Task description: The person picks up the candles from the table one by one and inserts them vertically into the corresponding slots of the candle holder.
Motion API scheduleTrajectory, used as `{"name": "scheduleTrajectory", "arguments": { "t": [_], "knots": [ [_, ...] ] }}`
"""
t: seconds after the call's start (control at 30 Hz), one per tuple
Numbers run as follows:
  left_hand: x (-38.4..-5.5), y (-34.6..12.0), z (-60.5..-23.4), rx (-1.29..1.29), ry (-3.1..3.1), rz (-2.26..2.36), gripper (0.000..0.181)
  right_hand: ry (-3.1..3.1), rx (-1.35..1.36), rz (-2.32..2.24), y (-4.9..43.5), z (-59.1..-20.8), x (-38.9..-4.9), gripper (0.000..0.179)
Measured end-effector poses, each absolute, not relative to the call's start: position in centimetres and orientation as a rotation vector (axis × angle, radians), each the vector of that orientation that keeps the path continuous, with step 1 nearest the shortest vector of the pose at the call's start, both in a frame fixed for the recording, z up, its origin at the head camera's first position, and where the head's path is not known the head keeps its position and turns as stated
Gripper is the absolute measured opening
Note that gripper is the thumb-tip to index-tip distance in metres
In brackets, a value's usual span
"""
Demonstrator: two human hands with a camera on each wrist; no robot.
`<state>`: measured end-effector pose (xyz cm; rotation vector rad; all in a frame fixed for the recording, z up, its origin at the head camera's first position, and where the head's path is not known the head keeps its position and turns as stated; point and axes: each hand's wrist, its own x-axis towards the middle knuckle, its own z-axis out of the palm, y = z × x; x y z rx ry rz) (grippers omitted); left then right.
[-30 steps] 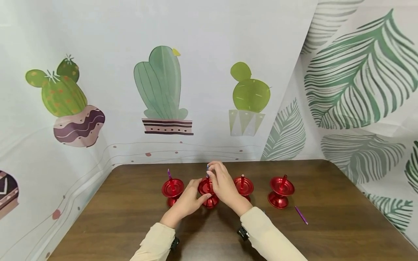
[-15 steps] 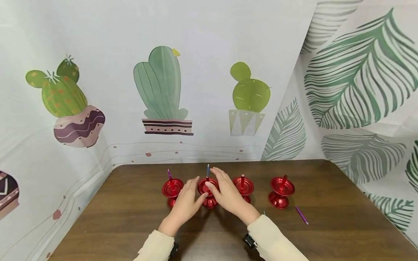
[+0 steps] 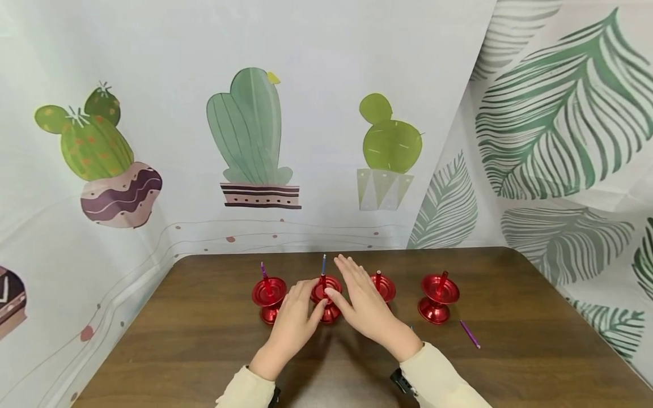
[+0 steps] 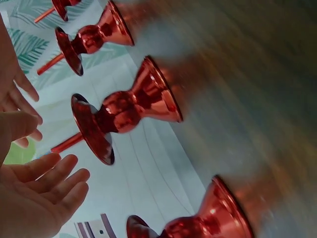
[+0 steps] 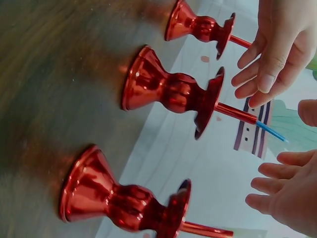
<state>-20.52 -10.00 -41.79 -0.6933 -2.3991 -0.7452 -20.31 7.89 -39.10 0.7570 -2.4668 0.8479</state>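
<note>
A blue candle (image 3: 323, 264) stands upright in the tube of the red metal candle holder (image 3: 330, 313), second from the left. My left hand (image 3: 295, 322) is beside that holder on its left, fingers extended and thumb apart, holding nothing. To its right is my right hand (image 3: 371, 309), fingers spread, also holding nothing. Both hands look clear of the blue candle (image 5: 271, 131) in the right wrist view. On the far left, another red holder (image 3: 268, 292) carries a purple candle (image 3: 263, 270).
Two more red holders, one behind my right hand (image 3: 384, 288) and one farther right (image 3: 439, 297), show tubes without candles. A loose purple candle (image 3: 470, 334) lies on the brown wooden table (image 3: 530, 340). A printed cactus-and-leaf cloth (image 3: 326, 141) hangs behind.
My right hand's fingers have come off the blue candle, and that hand has drawn back to the right. The candle stays upright in the holder. My left hand has barely shifted.
</note>
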Motion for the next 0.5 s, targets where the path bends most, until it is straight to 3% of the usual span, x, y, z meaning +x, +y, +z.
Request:
{"name": "scheduleTrajectory", "arguments": {
  "t": [0.5],
  "knots": [
    [-20.1, -6.3, -40.7, -0.892, -2.395, -0.859, 0.048, -2.440, 0.745, 0.821, 12.2, -38.0, -17.5, 0.066]
  ]
}}
